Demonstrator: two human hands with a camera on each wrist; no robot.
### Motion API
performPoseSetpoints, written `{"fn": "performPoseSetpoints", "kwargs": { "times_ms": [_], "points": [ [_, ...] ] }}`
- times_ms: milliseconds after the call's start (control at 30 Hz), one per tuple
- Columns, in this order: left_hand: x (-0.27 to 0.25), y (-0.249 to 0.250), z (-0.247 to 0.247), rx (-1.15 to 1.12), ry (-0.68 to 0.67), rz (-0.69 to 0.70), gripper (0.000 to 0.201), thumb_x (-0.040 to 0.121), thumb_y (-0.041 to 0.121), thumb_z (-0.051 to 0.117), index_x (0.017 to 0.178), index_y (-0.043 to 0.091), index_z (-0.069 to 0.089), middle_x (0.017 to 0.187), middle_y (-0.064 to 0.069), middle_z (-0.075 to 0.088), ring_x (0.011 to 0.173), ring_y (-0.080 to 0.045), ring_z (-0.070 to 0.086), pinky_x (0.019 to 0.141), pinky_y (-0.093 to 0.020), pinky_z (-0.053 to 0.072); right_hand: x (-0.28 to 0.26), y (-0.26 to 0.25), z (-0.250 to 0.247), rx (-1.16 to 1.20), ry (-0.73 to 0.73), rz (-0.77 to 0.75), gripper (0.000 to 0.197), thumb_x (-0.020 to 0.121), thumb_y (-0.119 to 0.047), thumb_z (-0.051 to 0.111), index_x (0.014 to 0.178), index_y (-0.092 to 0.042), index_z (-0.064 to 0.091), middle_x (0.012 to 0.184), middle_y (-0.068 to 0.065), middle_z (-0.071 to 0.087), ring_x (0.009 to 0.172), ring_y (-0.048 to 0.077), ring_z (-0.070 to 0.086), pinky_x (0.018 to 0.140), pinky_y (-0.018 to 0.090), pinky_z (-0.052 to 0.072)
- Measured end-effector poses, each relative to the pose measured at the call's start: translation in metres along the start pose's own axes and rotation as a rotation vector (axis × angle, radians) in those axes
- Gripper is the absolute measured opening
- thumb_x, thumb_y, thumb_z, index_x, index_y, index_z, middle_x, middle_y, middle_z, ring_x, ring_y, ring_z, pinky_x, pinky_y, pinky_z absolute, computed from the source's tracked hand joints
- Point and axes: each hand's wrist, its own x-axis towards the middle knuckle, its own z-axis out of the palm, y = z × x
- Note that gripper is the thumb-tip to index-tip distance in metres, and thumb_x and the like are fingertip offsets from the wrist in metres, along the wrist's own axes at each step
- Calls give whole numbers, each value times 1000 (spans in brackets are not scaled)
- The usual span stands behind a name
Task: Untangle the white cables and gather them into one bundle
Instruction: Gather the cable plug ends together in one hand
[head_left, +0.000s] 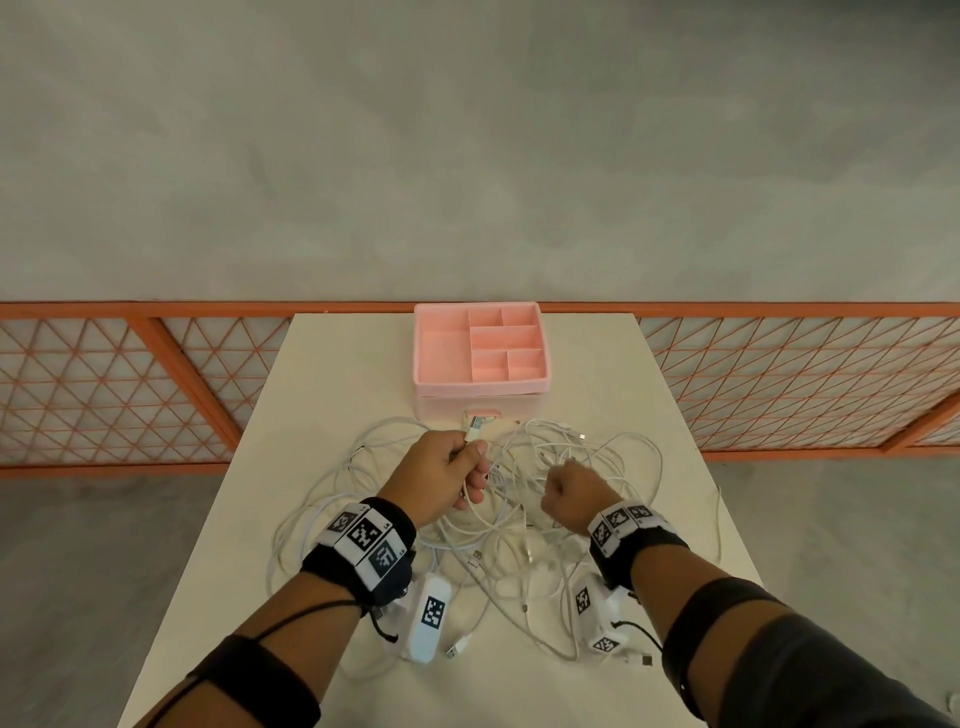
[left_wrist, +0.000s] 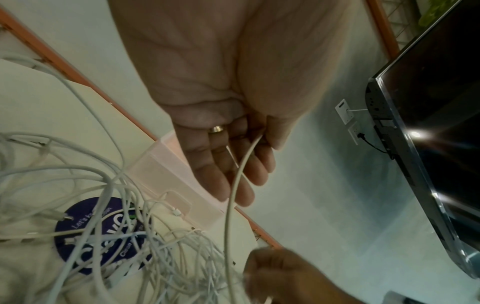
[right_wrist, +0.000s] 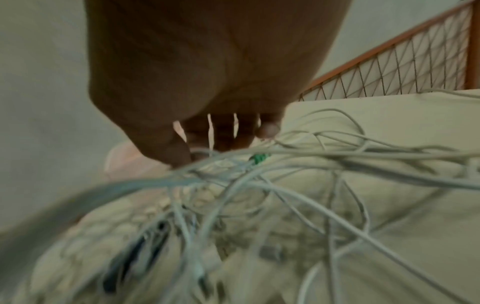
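A loose tangle of white cables (head_left: 519, 551) spreads over the middle of the cream table (head_left: 353, 364). My left hand (head_left: 457, 467) grips one white cable (left_wrist: 231, 205) just below its plug (head_left: 474, 430), which sticks up above my fist. In the left wrist view that cable runs from my left hand (left_wrist: 228, 164) down into the tangle (left_wrist: 116, 205). My right hand (head_left: 569, 493) is curled over the right part of the heap. In the blurred right wrist view its fingertips (right_wrist: 182, 152) pinch strands of the cables (right_wrist: 285, 185).
A pink compartment box (head_left: 480, 387) stands at the table's far middle, just beyond the cables. Loose plugs (head_left: 457, 647) lie near the front edge. A purple round sticker (left_wrist: 78, 216) lies under the cables. An orange mesh fence (head_left: 156, 384) runs behind the table.
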Motion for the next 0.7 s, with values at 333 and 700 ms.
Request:
{"fn": "performPoseSetpoints", "kwargs": {
  "times_ms": [333,700],
  "points": [
    [13,25,8,-147,46,31,37,104,25,49,81,0,63,64,-9,62,51,-26,61,54,-34,52,5,-40,-83,720,332,-77,38,98,-18,52,61,-9,49,54,9,51,50,21,47,58,30,40],
    [28,47,1,-483,238,-92,35,107,22,40,96,1,66,79,-12,70,69,-24,67,67,-38,55,-4,-89,-86,682,188,-408,26,100,-22,53,78,-11,64,57,-1,54,55,21,52,61,33,47]
  ]
}}
